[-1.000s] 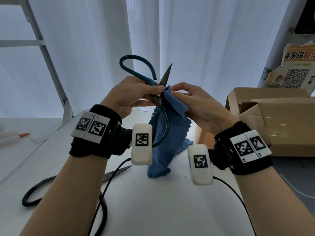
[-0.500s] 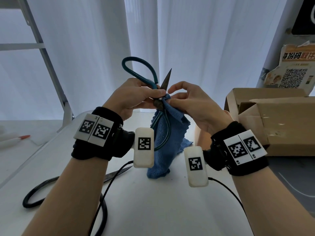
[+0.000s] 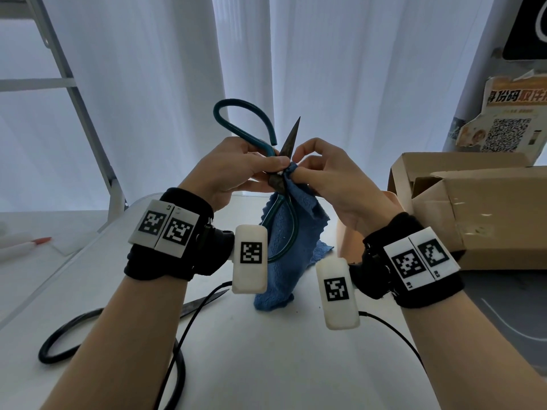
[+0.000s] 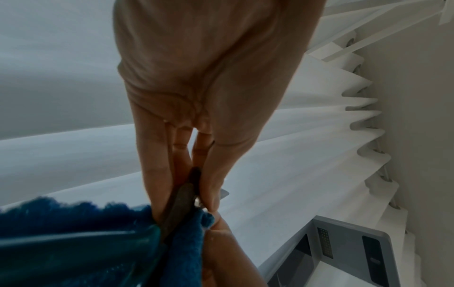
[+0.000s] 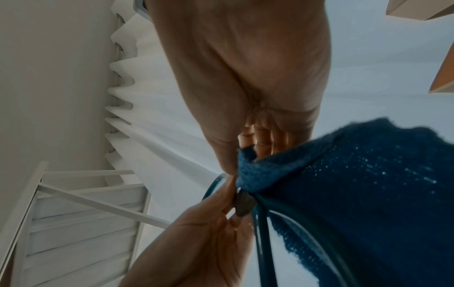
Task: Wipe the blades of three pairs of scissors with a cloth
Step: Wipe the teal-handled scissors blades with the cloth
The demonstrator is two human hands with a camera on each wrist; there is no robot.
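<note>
step: wiping teal scissors (image 3: 281,184), held up above tabletop (image 3: 266,350) | left hand (image 3: 233,170) fingers clamped near pivot | right hand (image 3: 331,179) pinches blue cloth (image 3: 296,232) on blade base | black scissors (image 3: 118,324) lie near left; third pair not seen | progress: unclear, seems mid-task

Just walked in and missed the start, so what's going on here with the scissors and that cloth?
A person is wiping a pair of teal-handled scissors held up above the white table. The left hand grips them near the pivot, blade tip pointing up. The right hand pinches a blue cloth against the base of the blade, and the rest of the cloth hangs down to the table. A black-handled pair of scissors lies on the table at the left.
</note>
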